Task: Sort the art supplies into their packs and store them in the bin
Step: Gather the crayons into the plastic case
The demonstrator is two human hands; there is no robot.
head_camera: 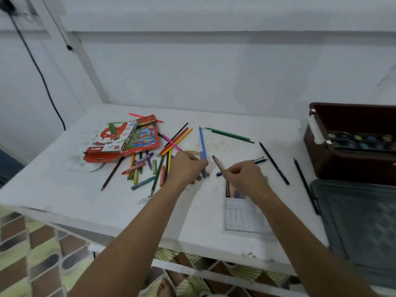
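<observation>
a brown marker (218, 165) is pinched in the right hand (243, 175); the left hand (186, 168) is curled on a blue marker (203, 166). either could be slipped into the wrong pack (242, 213), since the supplies lie mixed.

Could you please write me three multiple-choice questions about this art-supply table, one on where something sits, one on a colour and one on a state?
1. Where does the brown bin stand?
A. at the table's right end
B. at its left end
C. on the floor

2. What colour is the long pencil lying alone at the far middle of the table?
A. yellow
B. green
C. white

3. What is the right hand doing?
A. resting flat and empty
B. lifting the bin
C. pinching a reddish-brown marker

Answers:
1 A, the bin sits by the right edge, with paint pots inside.
2 B, its shaft is plainly green.
3 C, the fingers curl round the marker's lower end, above the clear marker pack, while the left hand grips a blue marker.
</observation>
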